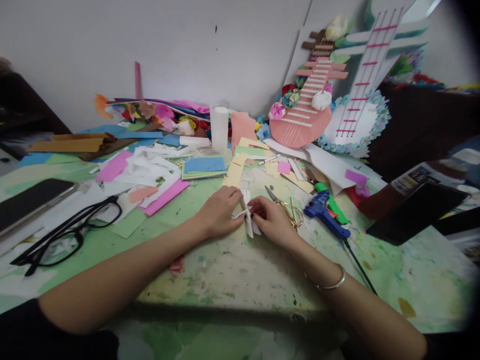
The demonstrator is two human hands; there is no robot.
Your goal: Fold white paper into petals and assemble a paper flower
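Between my two hands, low over the middle of the table, is a small folded white paper piece [249, 227] with a narrow gathered centre and spread ends. My left hand [222, 212] holds its left side, fingers bent and closed on it. From the right, my right hand [272, 218] pinches the same piece near its centre. Gold-handled scissors [293, 214] lie just beyond my right hand, and a blue glue gun [323, 212] rests farther right, its cord running toward the table's front edge.
Black glasses [77, 235] and a phone [33, 202] lie at left. Coloured sheets [204, 166], paper scraps [150, 167] and a white roll [219, 129] stand or lie behind. Paper instruments [300, 122] lean at the back right. A dark tablet or phone [418, 212] is at right.
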